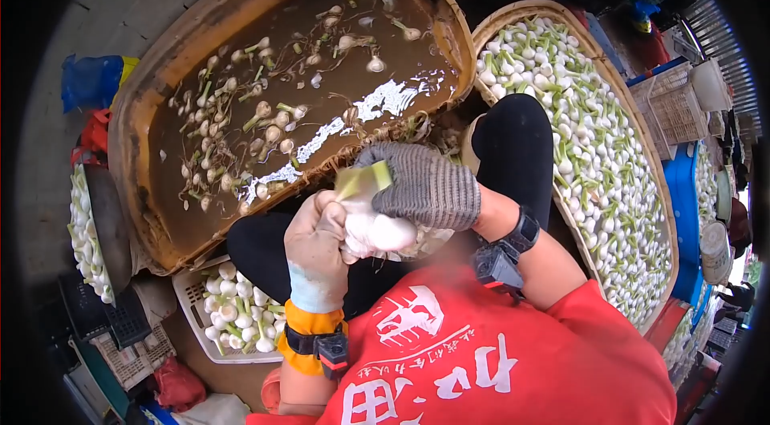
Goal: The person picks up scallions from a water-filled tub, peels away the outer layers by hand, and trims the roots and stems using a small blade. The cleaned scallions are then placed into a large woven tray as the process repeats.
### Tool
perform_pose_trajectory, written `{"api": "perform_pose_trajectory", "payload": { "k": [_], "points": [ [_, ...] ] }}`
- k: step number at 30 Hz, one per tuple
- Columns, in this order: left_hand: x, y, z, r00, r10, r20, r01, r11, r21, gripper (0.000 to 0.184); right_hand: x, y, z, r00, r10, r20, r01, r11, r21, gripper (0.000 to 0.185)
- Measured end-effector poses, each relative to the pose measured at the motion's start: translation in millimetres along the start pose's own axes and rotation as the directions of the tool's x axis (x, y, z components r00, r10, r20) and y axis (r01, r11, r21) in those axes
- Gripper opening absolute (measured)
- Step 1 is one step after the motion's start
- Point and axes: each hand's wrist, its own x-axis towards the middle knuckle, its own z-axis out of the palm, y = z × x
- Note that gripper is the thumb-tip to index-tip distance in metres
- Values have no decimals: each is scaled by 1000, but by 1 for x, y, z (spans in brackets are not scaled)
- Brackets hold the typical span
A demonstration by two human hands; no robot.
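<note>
A large white garlic bulb (pixel 381 234) with a short, flat green stem (pixel 361 181) is in front of my chest, slightly blurred. My left hand (pixel 314 236), in a pale glove with an orange cuff, is closed on the bulb's left side. From above and the right, my right hand (pixel 425 188), in a grey knitted glove, wraps over the same garlic with its fingers curled. What the right fingertips press on is partly hidden. Below the left wrist, a white basket (pixel 191 306) holds several cleaned garlic bulbs.
Beyond my knees stands a tub of muddy water (pixel 132 144) with unpeeled garlic (pixel 273 134) floating in it. To the right, a long tub (pixel 579 16) is full of white garlic with green stems. Crates (pixel 667 108) stand at far right, and a blue bag (pixel 90 82) lies at left.
</note>
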Motion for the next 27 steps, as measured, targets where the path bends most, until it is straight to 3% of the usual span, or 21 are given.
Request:
{"api": "perform_pose_trajectory", "payload": {
  "k": [2,4,5,6,8,9,10,11,12,14,15,16,17,18,19,20,21,22,23,24,27],
  "points": [
    [1,6,-12,995,72,71,-63,990,-125,20,-2,0,-2,980,120,-159,-123,992,-5,25],
    [7,8,-11,955,283,-85,-273,955,118,26,-7,12,-5,931,105,-350,-29,976,215,15],
    [10,5,-28,921,387,33,-366,835,411,34,-10,17,-12,899,64,-433,52,967,250,12],
    [10,6,-25,921,389,27,-364,833,416,34,-11,10,-22,808,86,-582,63,971,231,11],
    [10,10,-18,988,147,-52,-149,988,-44,31,-13,9,-59,544,-340,-767,94,933,-347,13],
    [17,7,-26,985,143,100,-163,960,226,29,-14,14,-84,384,-436,-814,-61,868,-494,14],
    [22,4,-25,980,-70,187,-15,909,417,28,-15,19,-102,223,-546,-808,-242,772,-588,15],
    [26,2,-17,903,141,406,-409,571,712,32,-13,11,-105,191,-538,-821,-321,756,-570,17],
    [30,-14,-15,880,110,463,-463,417,782,35,-13,3,-107,158,-531,-832,-401,736,-546,19],
    [41,-33,-21,858,16,514,-468,438,768,31,-9,13,-100,347,-220,-912,0,972,-235,18],
    [52,-30,-21,896,-78,437,-309,598,739,31,-9,8,-82,505,-82,-859,21,996,-83,18],
    [64,-25,-24,911,-190,366,-122,724,679,30,-14,12,-75,682,9,-732,-233,951,-205,21],
    [75,-13,-25,935,-199,293,-51,744,666,26,-18,35,-71,846,-110,-521,-109,922,-372,24],
    [97,-16,-45,926,24,378,-309,626,716,24,-19,53,-59,917,-78,-391,-75,930,-361,27],
    [119,0,-56,967,-148,207,-82,588,804,25,-22,70,-43,943,29,-331,-102,974,-204,27],
    [146,-2,-84,974,-42,223,-182,442,878,28,-25,79,-31,934,182,-307,-249,948,-198,25],
    [170,-1,-109,973,-41,226,-194,382,903,31,-27,82,-21,932,184,-313,-266,932,-246,24],
    [194,-3,-139,962,-151,226,-181,266,947,33,-29,91,-15,939,179,-293,-273,907,-321,22],
    [217,-13,-173,932,-298,204,-142,217,966,35,-32,98,-13,964,159,-213,-231,899,-372,22],
    [231,0,-167,844,-537,-6,28,34,999,40,-34,104,-12,981,141,-135,-185,889,-419,21],
    [275,-65,-247,724,-689,13,-42,-25,999,48,-26,99,-8,940,300,-161,-328,925,-191,26]
  ]
}}
